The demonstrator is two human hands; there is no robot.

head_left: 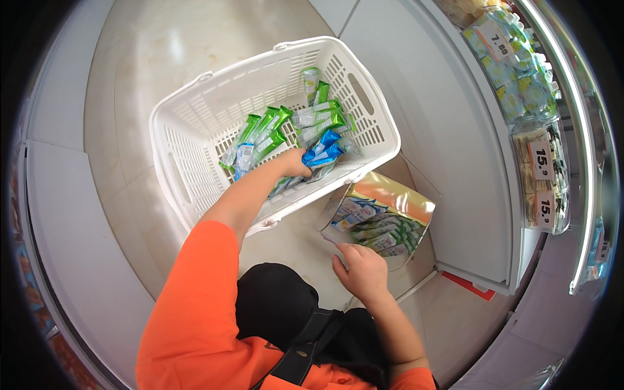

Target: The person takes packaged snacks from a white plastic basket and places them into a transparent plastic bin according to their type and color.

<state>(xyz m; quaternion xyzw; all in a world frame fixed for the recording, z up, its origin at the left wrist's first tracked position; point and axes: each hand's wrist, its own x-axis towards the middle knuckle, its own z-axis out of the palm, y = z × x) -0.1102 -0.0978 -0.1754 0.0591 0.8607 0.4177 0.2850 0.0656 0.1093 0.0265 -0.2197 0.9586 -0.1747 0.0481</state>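
Reaching over the near rim of the white basket [240,63], the left hand [294,162] is closed around blue packets [323,151]; they are gripped toward one end, with the fingers mostly hidden. Green packets [276,119] are heaped loosely across the middle and right of the basket, tilted every way, so probably dropped in rather than lined up. The basket is set on the floor [140,45], probably to keep its open top within arm's reach. Just beside its near right corner, an open box [393,193] is placed with gold lining showing; more packets [390,235] are laid inside, packed closer than those in the basket. The right hand [364,268] is held at the box's near left edge with fingers curled, maybe for steadying; whether the edge is pinched or only touched cannot be told. Displayed goods [530,97] are kept on the far right shelf, well apart.
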